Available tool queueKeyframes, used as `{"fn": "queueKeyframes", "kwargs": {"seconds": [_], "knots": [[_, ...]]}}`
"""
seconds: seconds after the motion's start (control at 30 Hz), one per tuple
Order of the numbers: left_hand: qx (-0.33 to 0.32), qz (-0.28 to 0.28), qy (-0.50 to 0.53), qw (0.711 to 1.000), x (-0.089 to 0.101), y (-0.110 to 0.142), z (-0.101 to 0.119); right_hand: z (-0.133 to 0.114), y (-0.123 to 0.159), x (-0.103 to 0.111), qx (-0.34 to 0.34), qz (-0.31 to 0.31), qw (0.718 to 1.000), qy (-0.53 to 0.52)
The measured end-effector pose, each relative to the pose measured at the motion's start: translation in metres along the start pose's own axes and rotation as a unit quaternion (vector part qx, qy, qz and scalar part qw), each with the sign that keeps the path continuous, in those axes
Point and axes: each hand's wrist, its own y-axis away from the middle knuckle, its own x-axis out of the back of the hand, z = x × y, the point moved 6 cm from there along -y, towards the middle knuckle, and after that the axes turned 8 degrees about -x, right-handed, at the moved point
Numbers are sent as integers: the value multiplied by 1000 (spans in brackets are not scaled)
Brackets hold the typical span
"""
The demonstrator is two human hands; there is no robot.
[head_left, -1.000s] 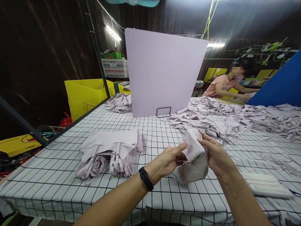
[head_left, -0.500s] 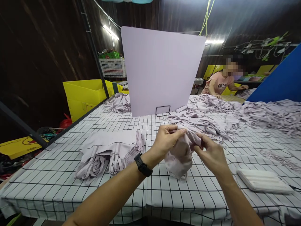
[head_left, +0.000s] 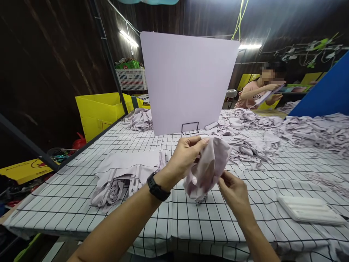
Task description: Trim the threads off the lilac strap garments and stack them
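Note:
A crumpled pale lilac cloth garment (head_left: 211,163) hangs in front of me above the checked tablecloth. My left hand (head_left: 189,153), with a black band on its wrist, pinches the garment's upper edge between thumb and fingers. Lower down, my right hand (head_left: 233,189) has its thumb and fingertips closed at the cloth's right edge. To the left lies a neat stack of the same lilac pieces (head_left: 128,162), with strap loops hanging toward me. Part of the held cloth is hidden behind my left fingers.
A pale upright board (head_left: 188,80) stands on a wire holder (head_left: 190,127). Loose lilac garments (head_left: 313,131) are heaped at the right and back. A white ridged device (head_left: 311,209) lies at the right. Behind the table, another person (head_left: 251,95) lifts a lilac piece.
My right hand has slid down and slightly toward me along the garment's edge. My left hand moved a little left and up, opening the cloth out. The other person has raised a piece.

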Motion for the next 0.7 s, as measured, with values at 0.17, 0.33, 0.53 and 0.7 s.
{"fn": "queueKeyframes", "kwargs": {"seconds": [0.17,0.33,0.53,0.7], "knots": [[19,27,15,999,7,1,-4,-13,1,7,-8,-28,997,-77],[47,6,59,997,-4,3,-9,-12,0,-8,-26,33,998,-53],[1,26,-13,1000,17,2,-6,10,-19,-6,-94,-17,987,-133],[9,93,-30,995,33,-1,-21,3,-17,6,-162,-121,958,-204]]}}
